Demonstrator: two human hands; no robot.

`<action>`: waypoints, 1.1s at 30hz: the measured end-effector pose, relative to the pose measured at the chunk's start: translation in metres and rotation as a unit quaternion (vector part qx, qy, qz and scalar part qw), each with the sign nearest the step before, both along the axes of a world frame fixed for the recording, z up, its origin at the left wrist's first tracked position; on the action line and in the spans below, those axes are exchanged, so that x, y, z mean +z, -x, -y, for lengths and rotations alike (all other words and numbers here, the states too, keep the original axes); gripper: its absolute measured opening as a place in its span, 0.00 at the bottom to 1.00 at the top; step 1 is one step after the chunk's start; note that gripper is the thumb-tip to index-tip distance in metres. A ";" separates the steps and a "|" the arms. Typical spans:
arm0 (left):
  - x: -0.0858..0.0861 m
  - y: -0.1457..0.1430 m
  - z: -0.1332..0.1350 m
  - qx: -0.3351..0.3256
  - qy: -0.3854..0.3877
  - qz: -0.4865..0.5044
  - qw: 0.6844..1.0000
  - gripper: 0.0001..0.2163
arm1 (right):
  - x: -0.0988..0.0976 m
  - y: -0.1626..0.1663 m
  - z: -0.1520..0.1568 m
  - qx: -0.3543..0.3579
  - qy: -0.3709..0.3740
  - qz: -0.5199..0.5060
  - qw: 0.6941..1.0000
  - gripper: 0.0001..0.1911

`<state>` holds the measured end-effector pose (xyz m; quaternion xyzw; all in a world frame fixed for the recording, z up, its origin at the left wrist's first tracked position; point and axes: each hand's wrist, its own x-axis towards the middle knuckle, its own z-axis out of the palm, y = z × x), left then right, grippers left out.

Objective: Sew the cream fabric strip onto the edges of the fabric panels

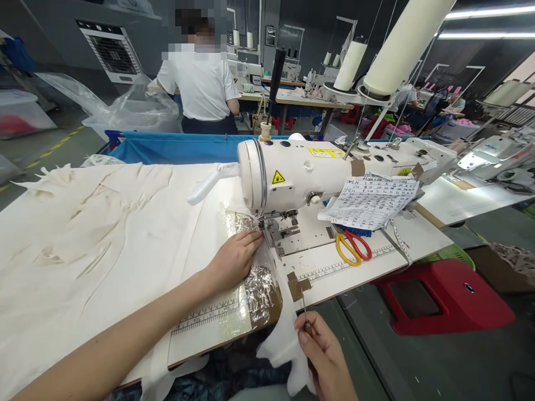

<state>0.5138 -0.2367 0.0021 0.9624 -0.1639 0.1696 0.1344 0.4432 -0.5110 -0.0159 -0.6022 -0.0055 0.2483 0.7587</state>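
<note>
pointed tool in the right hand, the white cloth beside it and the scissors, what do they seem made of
Pointed tool: slim straight shaft, probably metal; dark brown handle, possibly wood, largely covered by the right hand. White cloth: soft matte fabric, from its limp drape; fibre unclear. Scissors: yellow and red handles, likely smooth plastic, from their even bright colour; blades hidden.

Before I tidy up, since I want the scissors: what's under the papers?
Scissor handles and a blue edge poke out from under the papers. The blades aren't visible; whatever lies deeper is covered.
</note>
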 end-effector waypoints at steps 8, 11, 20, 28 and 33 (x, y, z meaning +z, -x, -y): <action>-0.001 0.000 -0.002 -0.007 -0.035 0.003 0.999 0.22 | -0.012 0.008 -0.014 0.006 -0.005 -0.008 1.000 0.17; 0.003 -0.001 0.003 0.009 -0.060 0.018 0.998 0.21 | -0.007 0.006 -0.011 -0.010 0.102 0.102 0.989 0.17; 0.013 -0.007 0.001 -0.009 -0.046 0.041 0.998 0.18 | 0.014 -0.023 -0.012 0.061 0.237 0.342 0.907 0.13; 0.009 -0.010 -0.005 -0.022 -0.033 0.064 0.997 0.17 | 0.018 -0.029 -0.025 0.064 0.241 0.327 0.911 0.13; 0.009 -0.011 -0.005 -0.025 -0.016 0.075 0.997 0.17 | 0.024 -0.040 -0.036 0.087 0.240 0.316 0.914 0.13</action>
